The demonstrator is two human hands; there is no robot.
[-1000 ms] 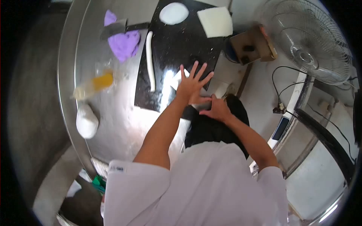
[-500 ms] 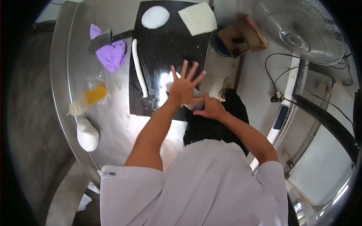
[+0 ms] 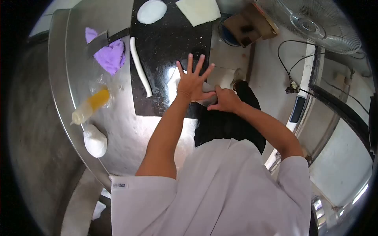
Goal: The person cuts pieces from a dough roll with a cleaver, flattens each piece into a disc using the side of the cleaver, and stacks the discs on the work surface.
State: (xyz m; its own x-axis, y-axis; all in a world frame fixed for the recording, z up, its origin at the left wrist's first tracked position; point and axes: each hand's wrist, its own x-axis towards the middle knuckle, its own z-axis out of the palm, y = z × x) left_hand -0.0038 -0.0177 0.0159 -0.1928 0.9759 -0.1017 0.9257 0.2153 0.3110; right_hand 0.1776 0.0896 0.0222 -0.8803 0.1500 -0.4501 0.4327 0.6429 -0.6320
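Note:
My left hand (image 3: 191,84) is spread with its palm down over the near right part of a black board (image 3: 169,47). Beside it, my right hand (image 3: 227,100) curls at the board's right edge around a flat grey blade-like piece (image 3: 208,89). That piece runs partly beneath my left palm, and its far end is hidden. The left thumb reaches toward the right hand. To the left of my hands lies a long white dough rope (image 3: 140,67) on the board. Farther up are a round white mound (image 3: 151,11) and a pale square sheet (image 3: 199,11).
Left of the board, a cleaver (image 3: 97,44) with a black handle lies over a purple cloth (image 3: 111,57). A squeeze bottle (image 3: 92,105) with yellow contents and a white bag (image 3: 95,141) rest on the metal table (image 3: 122,133). A cardboard box (image 3: 252,23) and fan (image 3: 311,23) stand right.
The view has shifted, so the board and the things on it appear higher and slightly left. My left hand stays spread and my right hand keeps its grip at the board's edge.

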